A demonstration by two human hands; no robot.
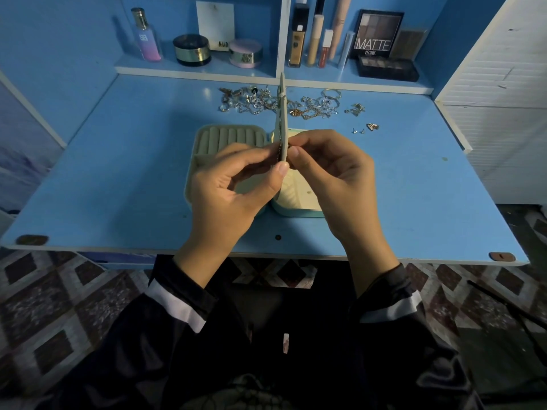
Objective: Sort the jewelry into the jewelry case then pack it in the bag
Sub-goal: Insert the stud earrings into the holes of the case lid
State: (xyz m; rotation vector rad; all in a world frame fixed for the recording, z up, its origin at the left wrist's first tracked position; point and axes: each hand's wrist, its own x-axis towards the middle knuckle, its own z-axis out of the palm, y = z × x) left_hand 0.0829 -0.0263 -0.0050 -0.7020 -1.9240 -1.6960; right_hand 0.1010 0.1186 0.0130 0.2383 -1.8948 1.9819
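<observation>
My left hand (233, 184) and right hand (331, 176) pinch the upright panel (281, 122) above the open jewelry case (231, 137); it cuts across the loose jewelry (313, 106) heaped on the blue worktop (118, 173), cosmetics (299, 37) shelved behind.

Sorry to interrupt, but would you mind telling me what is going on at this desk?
A person sits at a blue desk with an open jewelry case before them. Their left hand and right hand both pinch a thin panel, held upright, edge-on; any piece being fastened is too small to tell. The jewelry pile lies loose at the desk's back; no bag is in view.
</observation>
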